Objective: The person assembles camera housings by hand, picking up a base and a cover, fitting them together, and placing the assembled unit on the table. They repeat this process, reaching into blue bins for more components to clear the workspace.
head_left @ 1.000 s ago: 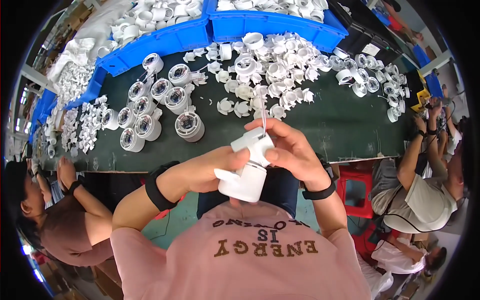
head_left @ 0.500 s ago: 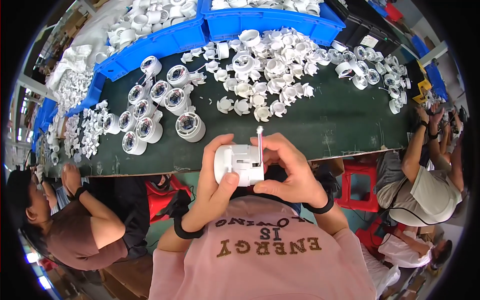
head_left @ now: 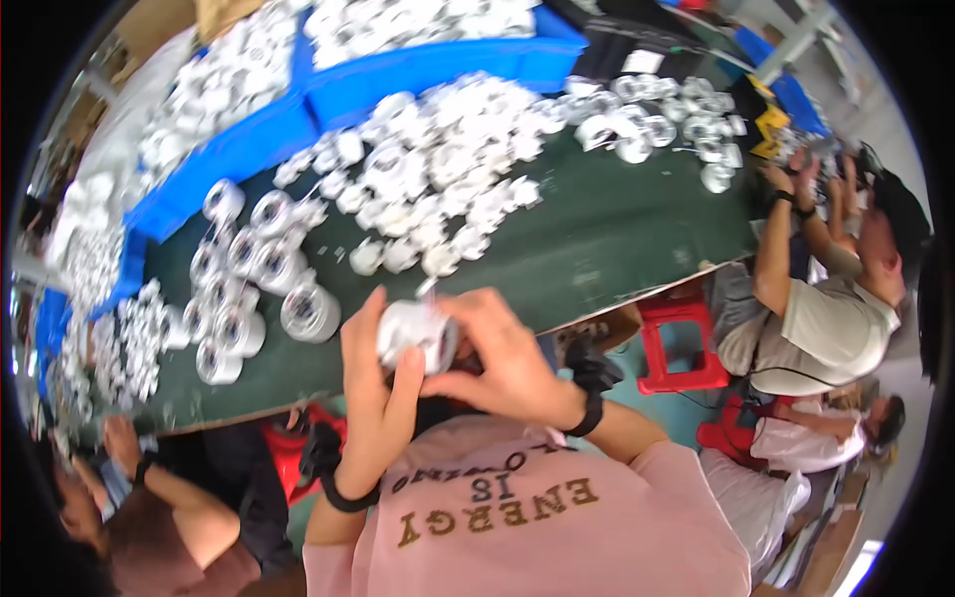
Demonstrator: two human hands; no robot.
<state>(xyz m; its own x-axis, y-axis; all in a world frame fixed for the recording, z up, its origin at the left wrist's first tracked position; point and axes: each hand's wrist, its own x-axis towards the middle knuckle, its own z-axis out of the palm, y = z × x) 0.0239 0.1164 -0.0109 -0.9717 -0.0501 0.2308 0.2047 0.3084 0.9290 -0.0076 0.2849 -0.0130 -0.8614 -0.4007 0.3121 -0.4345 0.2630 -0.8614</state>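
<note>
- Green worktop [head_left: 617, 239]: we look down on it, its near edge running aslant across the view.
- Co-worker in a light shirt [head_left: 836, 333]: at the right, hands near the worktop's right end.
- Co-worker in a brown shirt [head_left: 171, 522]: at the lower left, one hand at the worktop's edge.
- Blue bins [head_left: 428, 70]: along the far side; we see white plastic parts heaped in them.
- Black crate [head_left: 612, 40]: just right of the bins.
- Red stool [head_left: 676, 343]: beside the near edge, toward the right.
- Heap of white vaned parts [head_left: 438, 149]: in front of the bins.
- Group of white round housings [head_left: 310, 313]: left of the heap.
- White rings [head_left: 632, 147]: right of the heap.
- Left hand [head_left: 376, 408]: we see its fingers and thumb gripping the left part of the held piece.
- Right hand [head_left: 509, 360]: its fingers and thumb clasp the right end of the same piece.
- White cylindrical housing [head_left: 403, 330]: we locate it between both hands, by the worktop's near edge, its details blurred.
</note>
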